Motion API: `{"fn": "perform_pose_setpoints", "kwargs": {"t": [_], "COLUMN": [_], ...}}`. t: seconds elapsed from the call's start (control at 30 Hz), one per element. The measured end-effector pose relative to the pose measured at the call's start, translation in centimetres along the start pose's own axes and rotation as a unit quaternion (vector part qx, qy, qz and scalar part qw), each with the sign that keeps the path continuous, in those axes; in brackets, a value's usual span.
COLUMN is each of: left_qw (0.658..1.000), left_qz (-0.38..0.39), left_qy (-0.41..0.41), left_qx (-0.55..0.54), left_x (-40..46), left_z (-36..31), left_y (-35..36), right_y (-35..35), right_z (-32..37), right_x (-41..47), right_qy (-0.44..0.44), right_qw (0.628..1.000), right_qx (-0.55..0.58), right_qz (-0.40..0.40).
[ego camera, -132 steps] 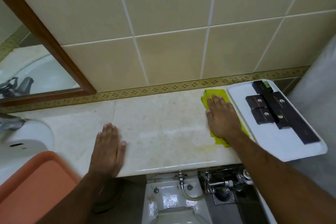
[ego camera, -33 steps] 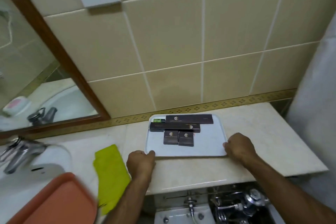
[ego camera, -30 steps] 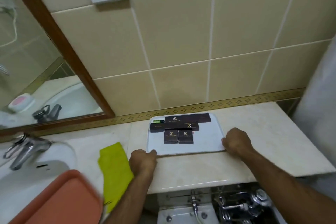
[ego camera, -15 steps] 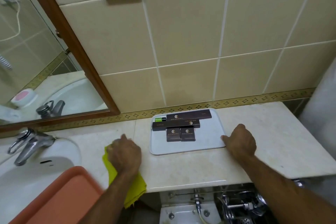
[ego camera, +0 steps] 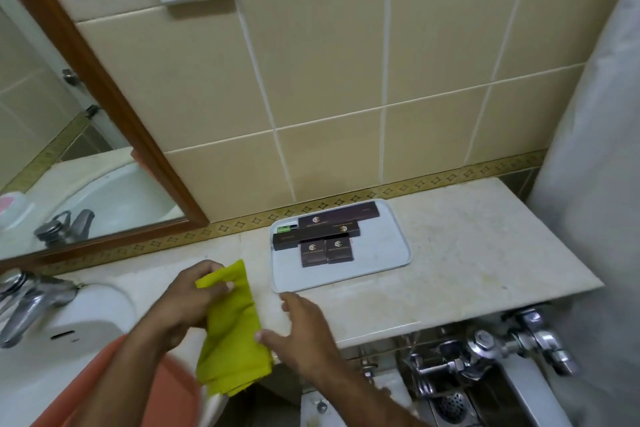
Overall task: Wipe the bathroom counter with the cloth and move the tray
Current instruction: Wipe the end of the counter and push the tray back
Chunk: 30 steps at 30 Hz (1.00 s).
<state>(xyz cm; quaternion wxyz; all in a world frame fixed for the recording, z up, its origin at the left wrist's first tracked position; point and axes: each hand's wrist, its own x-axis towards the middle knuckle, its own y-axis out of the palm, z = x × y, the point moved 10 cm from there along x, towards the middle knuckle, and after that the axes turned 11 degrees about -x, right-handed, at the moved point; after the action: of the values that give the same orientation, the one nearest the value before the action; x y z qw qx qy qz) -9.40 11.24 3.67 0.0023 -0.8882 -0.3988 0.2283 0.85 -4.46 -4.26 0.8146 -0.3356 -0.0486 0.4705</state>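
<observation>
1. On the pale stone table (ego camera: 467, 253), against the tiled wall (ego camera: 346, 80), sits a white tray (ego camera: 381, 263), flat and parallel to the wall's patterned border strip (ego camera: 433, 182).
2. The tray carries dark brown boxes (ego camera: 325, 236): two long ones at the back and two small square ones in front of them, side by side. A small green-labelled item (ego camera: 287, 228) lies at the tray's back left corner.
3. The left hand (ego camera: 187, 302) holds a yellow-green cloth (ego camera: 232, 326) lifted over the table's front edge; its fingers (ego camera: 214, 284) are pinching the cloth's upper corner, and the rest of the cloth hangs down loosely, folded on itself.
4. The right hand (ego camera: 304, 333) is just beside the cloth, fingers spread and relaxed, thumb near the cloth's right edge; I cannot tell whether it touches the fabric. It holds nothing.
5. The right hand is near the tray's front left corner but apart from it.
6. To the left are a white washbasin (ego camera: 69, 329) with a chrome tap (ego camera: 31, 298), and an orange basin (ego camera: 162, 395) at the lower edge of the view.
7. A wood-framed mirror (ego camera: 52, 149) hangs above the washbasin.
8. Below the table's right end, chrome pipe fittings (ego camera: 485, 350) are visible.
</observation>
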Motion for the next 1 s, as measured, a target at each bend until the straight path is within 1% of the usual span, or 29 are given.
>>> {"fn": "perform_pose_setpoints", "kwargs": {"t": [0.07,0.1,0.17,0.23,0.27,0.33,0.4,0.43,0.5,0.57,0.63,0.67,0.7,0.73,0.77,0.8,0.83,0.9,0.93,1.0], "left_qw": [0.994,0.99,0.983,0.976,0.974,0.966,0.955,0.95,0.944,0.926,0.909,0.904,0.901,0.896,0.885,0.87,0.856,0.856,0.861,0.861], "left_qz": [0.093,0.122,0.14,0.134,0.122,0.1,0.1,0.113,0.135,0.13,0.119,0.11,0.093,0.067,0.042,0.028,0.029,0.058,0.071,0.071], "left_qy": [0.051,0.07,0.119,0.167,0.188,0.227,0.25,0.254,0.249,0.262,0.274,0.276,0.279,0.283,0.291,0.298,0.301,0.277,0.268,0.281], "left_qx": [-0.006,-0.004,0.012,0.029,0.038,0.071,0.121,0.139,0.169,0.237,0.292,0.306,0.319,0.334,0.362,0.392,0.419,0.432,0.426,0.417], "left_x": [-3.0,-4.1,-5.3,-4.7,-3.8,-1.6,0.8,2.1,4.6,6.6,8.1,8.4,8.6,8.6,8.5,8.4,8.3,8.5,8.7,9.2], "left_z": [-3.8,-5.8,-9.8,-13.1,-14.3,-15.8,-15.6,-15.0,-13.1,-11.5,-9.9,-9.2,-8.4,-7.8,-6.9,-6.0,-5.0,-2.7,-2.0,-1.7], "left_y": [3.4,5.2,7.9,11.5,13.4,17.6,23.1,26.4,32.2,36.6,39.1,39.4,39.1,38.2,37.1,36.1,35.4,34.5,34.4,34.6], "right_y": [-0.2,-0.9,-2.9,-6.7,-9.1,-14.0,-18.5,-20.4,-22.9,-25.0,-25.9,-26.1,-26.4,-27.0,-27.3,-27.1,-26.6,-24.6,-23.5,-21.8], "right_z": [0.2,0.1,-0.1,-2.5,-4.2,-8.2,-12.7,-14.8,-18.1,-20.3,-21.6,-21.8,-21.7,-21.1,-20.2,-19.1,-18.1,-16.5,-15.9,-15.3], "right_x": [-0.5,-1.0,-2.3,-4.0,-4.9,-6.8,-8.4,-8.8,-9.0,-8.5,-7.2,-6.7,-6.4,-6.0,-5.4,-4.5,-3.1,0.2,1.6,3.7], "right_qy": [-0.002,-0.006,-0.022,-0.011,0.004,0.036,0.075,0.1,0.161,0.216,0.252,0.268,0.275,0.259,0.221,0.172,0.123,0.04,0.009,-0.025], "right_qw": [0.995,0.988,0.971,0.955,0.949,0.941,0.934,0.934,0.933,0.931,0.933,0.929,0.917,0.9,0.885,0.883,0.89,0.908,0.908,0.894], "right_qx": [0.093,0.145,0.23,0.297,0.316,0.313,0.271,0.237,0.167,0.067,-0.047,-0.11,-0.185,-0.26,-0.318,-0.345,-0.355,-0.361,-0.375,-0.417], "right_qz": [0.038,0.053,0.063,0.019,-0.021,-0.124,-0.22,-0.247,-0.274,-0.285,-0.254,-0.231,-0.221,-0.235,-0.258,-0.269,-0.259,-0.209,-0.187,-0.164]}}
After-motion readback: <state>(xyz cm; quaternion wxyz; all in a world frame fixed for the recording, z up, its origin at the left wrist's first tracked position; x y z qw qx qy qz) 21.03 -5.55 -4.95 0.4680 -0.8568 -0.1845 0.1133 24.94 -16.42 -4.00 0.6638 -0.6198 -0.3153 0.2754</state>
